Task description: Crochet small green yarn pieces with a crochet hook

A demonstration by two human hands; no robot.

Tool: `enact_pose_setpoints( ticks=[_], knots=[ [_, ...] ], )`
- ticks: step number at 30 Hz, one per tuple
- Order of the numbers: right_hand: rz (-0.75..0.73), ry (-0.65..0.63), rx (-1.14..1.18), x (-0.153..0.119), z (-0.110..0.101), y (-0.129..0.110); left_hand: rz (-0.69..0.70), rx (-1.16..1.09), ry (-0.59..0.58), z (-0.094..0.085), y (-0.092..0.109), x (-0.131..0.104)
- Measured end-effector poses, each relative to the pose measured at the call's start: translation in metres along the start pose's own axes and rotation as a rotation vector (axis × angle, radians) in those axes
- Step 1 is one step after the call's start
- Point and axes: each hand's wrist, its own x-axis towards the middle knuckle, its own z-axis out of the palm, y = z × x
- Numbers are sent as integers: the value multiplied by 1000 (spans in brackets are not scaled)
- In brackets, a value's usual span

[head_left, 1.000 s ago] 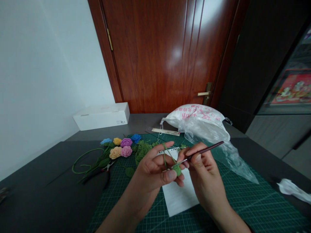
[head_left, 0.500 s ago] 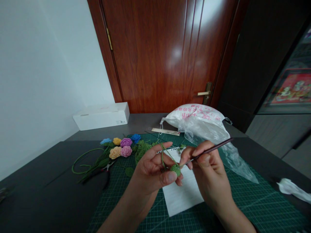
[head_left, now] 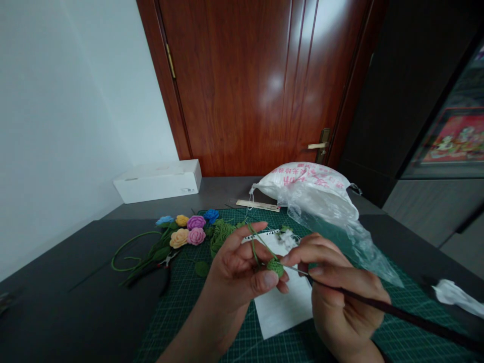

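Between the thumb and fingers of my left hand (head_left: 242, 269) is a small green crochet piece (head_left: 275, 267), rounded in shape. A strand of green yarn (head_left: 260, 237) runs from it up over my raised left index finger. My right hand (head_left: 340, 282) grips a crochet hook (head_left: 378, 304) with a dark handle and a thin metal shaft. The hook's tip is at the right side of the green piece; whether it is inside a stitch cannot be made out. My right fingertips are close beside the piece.
Below the hands lie a notebook sheet (head_left: 282, 312) and a green cutting mat (head_left: 181, 312). Crocheted flowers (head_left: 195, 222), pliers (head_left: 166, 267) and green yarn (head_left: 221, 234) are at left. Behind are a white box (head_left: 159, 181), a ruler (head_left: 257, 205) and a stuffed plastic bag (head_left: 306, 181).
My right hand has turned and shifted right, so the hook's handle now slants down to the right instead of up. White fluffy material on the sheet has come into view. My left hand is nearly still.
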Motion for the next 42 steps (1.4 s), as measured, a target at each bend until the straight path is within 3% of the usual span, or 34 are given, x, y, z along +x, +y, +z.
enact_pose_setpoints(
  ticks=[7, 20, 27, 37, 42],
  knots=[
    [-256, -122, -189, 3, -8, 2, -21, -68, -56, -1, -4, 0],
    [-209, 9, -110, 4, 1, 4, -65, -118, -13, 3, -5, -4],
    [-123, 66, 100, 6, 5, 4, -65, -150, -31, 3, -4, -2],
    [-239, -118, -126, 4, -6, 2, -36, -85, -31, 1, -5, -3],
    [-227, -147, -169, 5, -8, -1, -48, -99, -13, 1, -4, -4]
  ],
)
